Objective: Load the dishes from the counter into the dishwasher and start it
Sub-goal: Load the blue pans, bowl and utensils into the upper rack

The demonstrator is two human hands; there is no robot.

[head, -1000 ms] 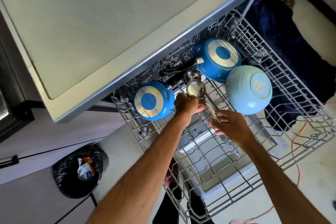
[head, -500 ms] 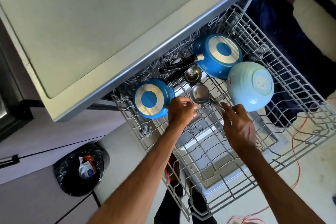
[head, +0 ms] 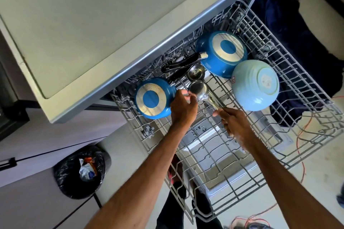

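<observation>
In the pulled-out dishwasher rack [head: 307,117], the left saucepan [head: 152,98] sits upturned at the left and the right saucepan [head: 223,52] at the back right, with the bowl [head: 255,85] upturned just in front of it. Between the pans lie two ladles, the rear ladle [head: 195,73] just behind the front ladle [head: 198,89]. The countertop [head: 83,24] overhangs the rack's back edge; a trash bin [head: 81,171] stands on the floor to the left.

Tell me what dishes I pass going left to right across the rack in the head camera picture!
small blue pan → shiny ladle → big blue pot → pale blue bowl
</observation>
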